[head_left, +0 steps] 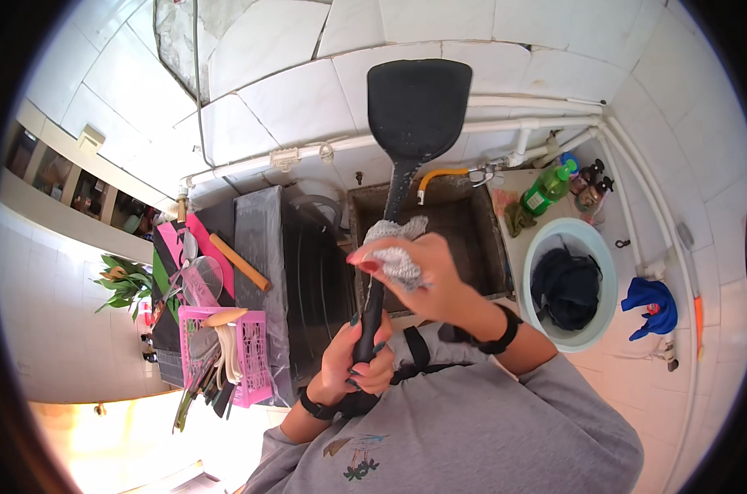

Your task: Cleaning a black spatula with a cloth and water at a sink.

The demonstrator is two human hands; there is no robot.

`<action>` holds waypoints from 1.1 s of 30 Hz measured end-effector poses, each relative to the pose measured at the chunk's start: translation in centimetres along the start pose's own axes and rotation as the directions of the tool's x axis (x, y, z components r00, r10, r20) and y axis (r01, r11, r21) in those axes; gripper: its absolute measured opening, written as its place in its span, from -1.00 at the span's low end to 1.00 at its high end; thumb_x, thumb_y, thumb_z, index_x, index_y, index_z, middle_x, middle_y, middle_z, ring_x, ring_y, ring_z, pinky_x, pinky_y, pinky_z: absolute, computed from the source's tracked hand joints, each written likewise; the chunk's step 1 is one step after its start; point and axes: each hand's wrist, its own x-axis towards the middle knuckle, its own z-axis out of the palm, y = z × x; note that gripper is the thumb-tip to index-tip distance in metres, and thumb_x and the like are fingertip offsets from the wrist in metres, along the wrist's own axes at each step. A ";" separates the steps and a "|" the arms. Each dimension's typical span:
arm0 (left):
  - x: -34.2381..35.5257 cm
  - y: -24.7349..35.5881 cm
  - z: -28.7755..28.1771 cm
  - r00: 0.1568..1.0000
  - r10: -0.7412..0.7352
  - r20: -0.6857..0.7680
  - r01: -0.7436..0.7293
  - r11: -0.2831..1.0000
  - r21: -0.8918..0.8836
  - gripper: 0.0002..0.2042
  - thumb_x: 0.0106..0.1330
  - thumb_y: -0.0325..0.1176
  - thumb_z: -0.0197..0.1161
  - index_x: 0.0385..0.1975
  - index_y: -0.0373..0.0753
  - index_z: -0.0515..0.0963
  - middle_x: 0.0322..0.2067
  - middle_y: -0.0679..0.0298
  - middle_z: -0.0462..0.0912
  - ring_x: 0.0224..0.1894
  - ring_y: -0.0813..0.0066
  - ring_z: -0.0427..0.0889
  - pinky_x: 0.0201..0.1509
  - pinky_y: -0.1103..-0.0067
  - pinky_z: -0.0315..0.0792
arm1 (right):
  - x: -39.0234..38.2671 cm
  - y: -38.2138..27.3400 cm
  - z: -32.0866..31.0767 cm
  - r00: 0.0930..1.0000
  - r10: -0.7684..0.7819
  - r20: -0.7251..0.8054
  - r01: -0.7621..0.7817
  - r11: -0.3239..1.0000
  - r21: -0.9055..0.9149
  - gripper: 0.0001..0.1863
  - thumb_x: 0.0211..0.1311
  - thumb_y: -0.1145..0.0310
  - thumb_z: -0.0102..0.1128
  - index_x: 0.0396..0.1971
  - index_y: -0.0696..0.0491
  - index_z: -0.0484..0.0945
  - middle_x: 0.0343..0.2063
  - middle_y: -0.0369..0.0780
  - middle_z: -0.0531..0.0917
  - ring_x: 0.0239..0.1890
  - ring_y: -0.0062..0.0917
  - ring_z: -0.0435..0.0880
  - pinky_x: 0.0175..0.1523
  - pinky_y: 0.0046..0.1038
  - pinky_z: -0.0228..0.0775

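Note:
A black spatula [418, 111] stands nearly upright in front of me, its broad blade at the top and small light specks along its shaft. My left hand [357, 359] is closed round the lower end of its handle. Higher up, my right hand [431, 276] grips a crumpled light grey cloth [398, 262], which is pressed against the shaft. The cloth hides the part of the shaft it covers. Behind the spatula lies a dark stone sink [464, 229], with an orange hose [439, 174] on its tap [484, 173].
Right of the sink are a green bottle [546, 191], a pale blue basin [610, 276] holding dark cloth, and a hanging blue cloth [651, 309]. To the left, a pink basket [254, 354] of utensils and a wooden stick [240, 262] sit by a dark covered surface [260, 226].

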 end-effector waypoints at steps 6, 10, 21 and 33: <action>0.3 0.2 1.3 0.996 -0.067 -0.061 0.078 0.979 0.188 -0.65 0.33 0.03 -0.17 -0.40 -0.17 0.19 -0.82 0.45 0.11 -0.84 0.74 0.00 -0.79 0.74 -0.11 | 2.0 -1.3 -2.0 0.921 0.302 -0.246 -0.296 0.953 0.063 -0.87 0.14 0.49 0.10 -0.31 0.15 0.55 -0.50 -0.28 0.64 -0.60 -0.77 0.47 -0.53 -0.69 0.28; 0.5 0.4 1.1 0.995 -0.003 -0.096 0.016 0.989 0.144 -0.65 0.33 0.02 -0.16 -0.35 -0.18 0.21 -0.81 0.46 0.10 -0.84 0.75 0.00 -0.80 0.75 -0.12 | -1.5 -0.1 0.7 1.000 -0.028 -0.008 0.027 0.995 -0.099 -0.89 0.01 0.58 0.15 -0.39 0.15 0.53 -0.52 -0.19 0.62 -0.58 -0.53 0.59 -0.42 -0.62 0.38; 3.1 0.5 1.5 0.886 0.347 -0.308 -0.128 0.821 0.556 -0.62 0.38 -0.05 -0.22 -0.38 -0.31 0.30 -0.73 0.43 0.10 -0.76 0.74 0.00 -0.70 0.71 -0.06 | 1.8 0.4 -2.4 0.985 0.108 -0.135 -0.147 0.936 -0.319 -0.89 0.01 0.47 0.20 -0.43 0.15 0.52 -0.69 -0.12 0.53 -0.65 -0.31 0.55 -0.55 -0.58 0.30; 0.7 -0.8 -0.1 0.936 0.319 -0.147 -0.111 0.665 0.738 -0.69 0.38 -0.16 -0.14 -0.47 -0.30 0.27 -0.72 0.45 0.11 -0.70 0.76 0.04 -0.65 0.73 -0.05 | 1.9 1.0 -5.0 0.917 0.346 -0.197 -0.365 0.929 -0.067 -0.87 0.09 0.43 0.17 -0.36 0.15 0.56 -0.73 -0.35 0.51 -0.71 -0.78 0.38 -0.59 -0.68 0.15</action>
